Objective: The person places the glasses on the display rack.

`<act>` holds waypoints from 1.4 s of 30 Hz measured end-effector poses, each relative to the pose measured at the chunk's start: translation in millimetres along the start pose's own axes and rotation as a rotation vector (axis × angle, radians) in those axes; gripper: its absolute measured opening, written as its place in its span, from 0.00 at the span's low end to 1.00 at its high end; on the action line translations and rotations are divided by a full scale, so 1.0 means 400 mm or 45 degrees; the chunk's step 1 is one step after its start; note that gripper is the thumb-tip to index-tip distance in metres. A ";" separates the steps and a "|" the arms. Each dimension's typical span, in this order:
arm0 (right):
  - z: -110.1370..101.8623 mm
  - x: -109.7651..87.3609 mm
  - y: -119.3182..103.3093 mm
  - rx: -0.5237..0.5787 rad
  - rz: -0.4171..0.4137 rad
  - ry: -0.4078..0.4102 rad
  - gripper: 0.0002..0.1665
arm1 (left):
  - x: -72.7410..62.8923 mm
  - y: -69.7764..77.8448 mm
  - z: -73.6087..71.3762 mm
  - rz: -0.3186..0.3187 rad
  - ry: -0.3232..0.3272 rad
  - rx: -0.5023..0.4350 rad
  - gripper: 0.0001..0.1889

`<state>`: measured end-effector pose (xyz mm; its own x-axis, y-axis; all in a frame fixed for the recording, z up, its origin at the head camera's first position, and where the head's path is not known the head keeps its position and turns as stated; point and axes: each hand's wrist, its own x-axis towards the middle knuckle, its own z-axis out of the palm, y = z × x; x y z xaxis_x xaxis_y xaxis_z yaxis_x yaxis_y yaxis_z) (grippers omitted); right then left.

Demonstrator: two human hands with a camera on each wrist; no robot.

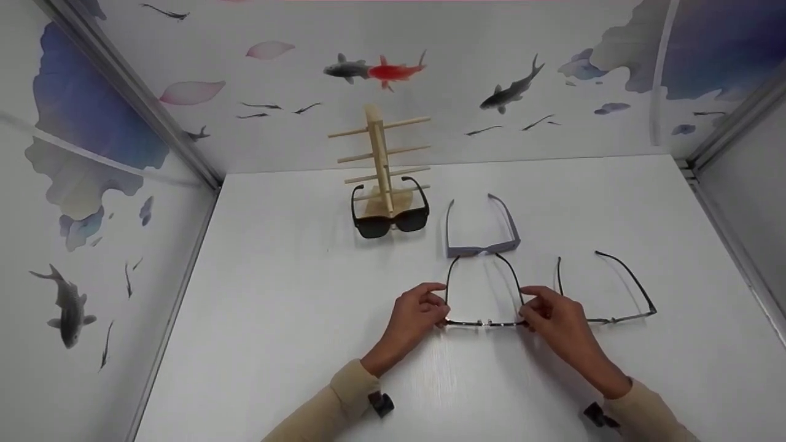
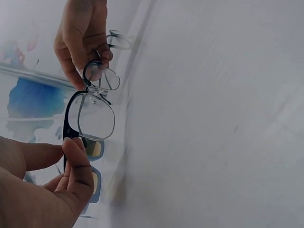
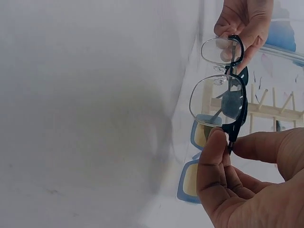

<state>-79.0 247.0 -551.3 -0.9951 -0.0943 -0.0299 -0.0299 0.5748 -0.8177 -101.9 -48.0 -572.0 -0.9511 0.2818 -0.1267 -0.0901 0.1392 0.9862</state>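
Observation:
Both hands hold one pair of clear eyeglasses [image 1: 498, 323] with a black upper frame, its temples pointing away toward the back. My left hand [image 1: 419, 312] pinches the left hinge corner between thumb and fingers. At the opposite corner my right hand [image 1: 556, 316] pinches the frame the same way. In the left wrist view the clear lenses [image 2: 96, 116] and thin metal lower rims show plainly. The right wrist view shows the black brow bar [image 3: 244, 102] and clear nose pads. Just behind the held pair lie blue-grey framed glasses [image 1: 470, 251], temples unfolded.
A wooden glasses stand [image 1: 379, 153] with several pegs stands at the back, black sunglasses [image 1: 410, 220] on its lowest pegs. To the right, another thin dark-framed pair of eyeglasses [image 1: 635, 315] lies unfolded on the white table [image 1: 276, 276]. Printed panels [image 1: 430, 37] enclose the back and sides.

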 end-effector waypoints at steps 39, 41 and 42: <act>0.014 0.080 -0.114 0.099 -0.110 -0.016 0.22 | -0.014 0.073 -0.088 0.078 0.206 -0.060 0.23; 0.013 0.087 -0.123 0.100 -0.116 -0.010 0.22 | -0.015 0.081 -0.095 0.079 0.218 -0.054 0.23; 0.013 0.090 -0.128 0.099 -0.119 -0.006 0.22 | -0.016 0.086 -0.098 0.083 0.224 -0.053 0.23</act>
<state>-112.9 210.2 -513.5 -0.9879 -0.1484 0.0456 -0.1146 0.4984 -0.8593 -110.3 -82.2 -533.2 -0.9920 0.1182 -0.0454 -0.0353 0.0857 0.9957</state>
